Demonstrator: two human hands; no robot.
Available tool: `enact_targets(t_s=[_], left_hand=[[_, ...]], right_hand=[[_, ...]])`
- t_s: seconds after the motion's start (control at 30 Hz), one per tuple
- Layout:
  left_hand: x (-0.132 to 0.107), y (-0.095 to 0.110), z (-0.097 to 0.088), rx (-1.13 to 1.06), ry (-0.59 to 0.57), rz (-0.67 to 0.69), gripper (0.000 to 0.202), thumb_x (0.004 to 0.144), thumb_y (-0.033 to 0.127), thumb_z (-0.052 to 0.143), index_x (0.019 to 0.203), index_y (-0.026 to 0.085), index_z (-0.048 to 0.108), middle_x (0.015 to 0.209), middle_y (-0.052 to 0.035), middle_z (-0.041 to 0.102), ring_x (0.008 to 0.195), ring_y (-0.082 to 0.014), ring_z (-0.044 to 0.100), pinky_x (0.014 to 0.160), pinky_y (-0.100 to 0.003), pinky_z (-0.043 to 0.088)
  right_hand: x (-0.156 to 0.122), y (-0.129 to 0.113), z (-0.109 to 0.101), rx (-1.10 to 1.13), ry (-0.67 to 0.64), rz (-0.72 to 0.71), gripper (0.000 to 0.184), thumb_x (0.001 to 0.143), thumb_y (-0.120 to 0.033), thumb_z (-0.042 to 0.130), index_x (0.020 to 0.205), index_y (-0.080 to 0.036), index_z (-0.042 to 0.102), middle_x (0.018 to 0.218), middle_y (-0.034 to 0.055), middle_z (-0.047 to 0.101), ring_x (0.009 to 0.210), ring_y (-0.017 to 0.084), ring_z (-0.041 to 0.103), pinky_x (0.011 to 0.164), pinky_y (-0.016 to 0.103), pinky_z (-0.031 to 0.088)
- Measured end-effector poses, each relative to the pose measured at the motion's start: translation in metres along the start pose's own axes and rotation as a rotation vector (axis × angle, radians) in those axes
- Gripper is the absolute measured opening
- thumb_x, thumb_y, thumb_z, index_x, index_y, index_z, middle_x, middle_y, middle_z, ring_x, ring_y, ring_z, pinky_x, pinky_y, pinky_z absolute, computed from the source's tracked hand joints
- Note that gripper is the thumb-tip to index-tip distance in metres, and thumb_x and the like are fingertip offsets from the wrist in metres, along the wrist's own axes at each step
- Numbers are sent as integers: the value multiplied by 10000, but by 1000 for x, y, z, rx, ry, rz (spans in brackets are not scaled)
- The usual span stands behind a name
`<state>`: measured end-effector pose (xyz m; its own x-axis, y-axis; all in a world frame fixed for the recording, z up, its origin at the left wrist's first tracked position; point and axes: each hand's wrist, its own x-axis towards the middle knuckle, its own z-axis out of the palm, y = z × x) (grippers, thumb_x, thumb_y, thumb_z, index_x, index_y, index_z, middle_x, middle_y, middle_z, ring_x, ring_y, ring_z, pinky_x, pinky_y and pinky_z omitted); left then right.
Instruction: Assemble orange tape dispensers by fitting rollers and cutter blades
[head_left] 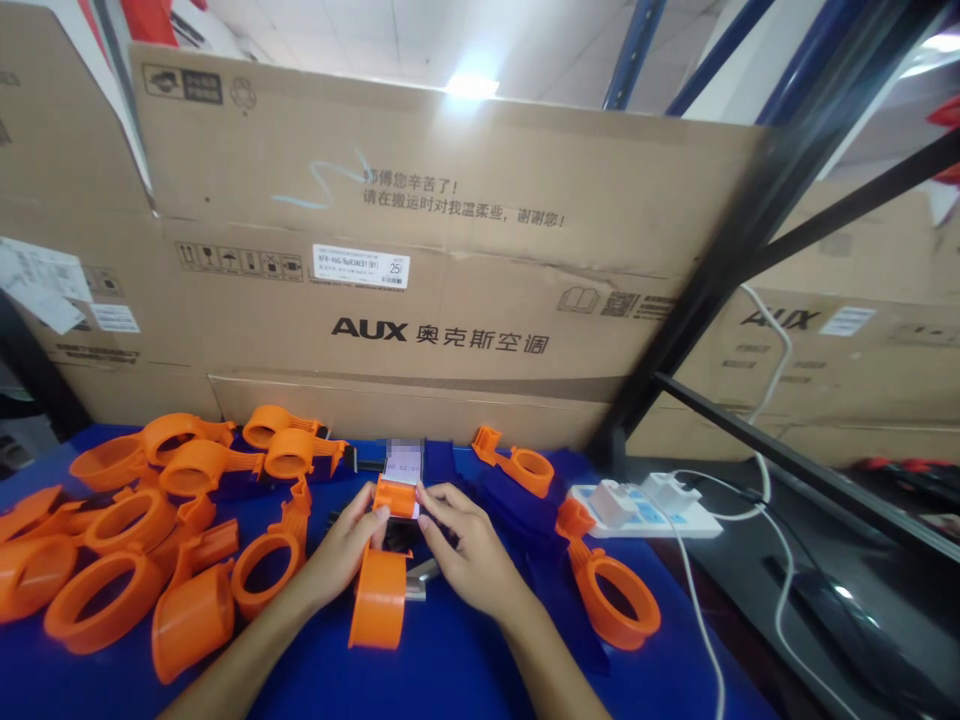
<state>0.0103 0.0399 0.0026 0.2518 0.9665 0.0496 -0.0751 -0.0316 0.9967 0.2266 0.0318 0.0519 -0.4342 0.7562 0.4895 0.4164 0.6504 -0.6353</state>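
Note:
In the middle of the head view, an orange plastic tape dispenser (379, 600) is held with its ring toward me and its head end away from me. My left hand (346, 545) grips the head end from the left, thumb on top. My right hand (469, 545) is closed at the right side of that same end, thumb and fingers pinched against it; any small part between them is hidden. Just beyond the fingers stands a small lit screen (403, 468) with digits. Beneath the hands lie dark pieces and a metallic piece (424, 572), partly covered.
Several orange dispensers (105, 600) crowd the left of the blue table surface (465, 670). Two more, one farther back (531, 470) and one nearer (619, 600), lie at right beside a white power strip (675, 520) with cables. A large cardboard box (450, 300) stands behind.

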Motion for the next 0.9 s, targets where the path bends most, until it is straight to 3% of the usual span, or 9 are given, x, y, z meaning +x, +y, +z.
enact_targets(t_s=[0.13, 0.2, 0.33, 0.47, 0.57, 0.77, 0.9], left_hand=[[4, 2, -2, -32, 51, 43, 333, 924, 543, 597, 949, 211, 582, 600, 76, 442, 530, -117, 354, 534, -240, 303], [4, 3, -2, -99, 54, 60, 316, 922, 529, 594, 930, 215, 569, 585, 80, 438, 506, -113, 339, 513, -233, 292], [2, 7, -1, -151, 70, 87, 303, 925, 514, 580, 868, 220, 532, 589, 80, 439, 501, -108, 343, 512, -225, 296], [1, 7, 0, -90, 94, 91, 296, 902, 506, 629, 918, 217, 565, 602, 75, 472, 527, -114, 380, 530, -224, 312], [2, 5, -1, -44, 132, 101, 313, 893, 523, 636, 913, 217, 574, 599, 75, 476, 538, -118, 397, 538, -226, 318], [1, 8, 3, -25, 198, 91, 351, 895, 556, 629, 900, 206, 617, 620, 62, 483, 560, -131, 416, 561, -238, 350], [-4, 11, 11, 68, 74, 87, 328, 907, 478, 647, 1080, 200, 665, 674, 43, 552, 579, -139, 459, 558, -239, 356]], right_hand=[[-1, 3, -3, -278, 38, 35, 283, 1020, -216, 508, 1164, -257, 748, 1061, 91, 677, 1018, 258, 591, 920, 422, 481], [-2, 4, -3, -398, -25, 40, 206, 978, -219, 582, 1041, -256, 774, 1049, 91, 655, 1010, 266, 564, 866, 409, 464], [-6, 6, 5, -499, -219, 22, 214, 905, -221, 693, 1095, -299, 754, 1094, 72, 601, 1020, 256, 528, 814, 365, 429], [-8, 6, 13, -533, -249, 48, 179, 902, -202, 693, 1064, -271, 729, 1081, 69, 592, 1004, 246, 522, 798, 349, 415], [-5, 5, 9, -510, -158, 48, 155, 900, -197, 679, 1043, -250, 709, 1110, 76, 615, 1035, 260, 533, 831, 372, 425], [1, 0, -6, -245, 254, 53, 182, 983, -280, 585, 1133, -235, 678, 1072, 98, 674, 1009, 277, 614, 905, 435, 494], [-1, 0, 0, -175, 208, -41, 276, 991, -280, 581, 1243, -259, 692, 1119, 113, 656, 1035, 275, 628, 914, 434, 538]])
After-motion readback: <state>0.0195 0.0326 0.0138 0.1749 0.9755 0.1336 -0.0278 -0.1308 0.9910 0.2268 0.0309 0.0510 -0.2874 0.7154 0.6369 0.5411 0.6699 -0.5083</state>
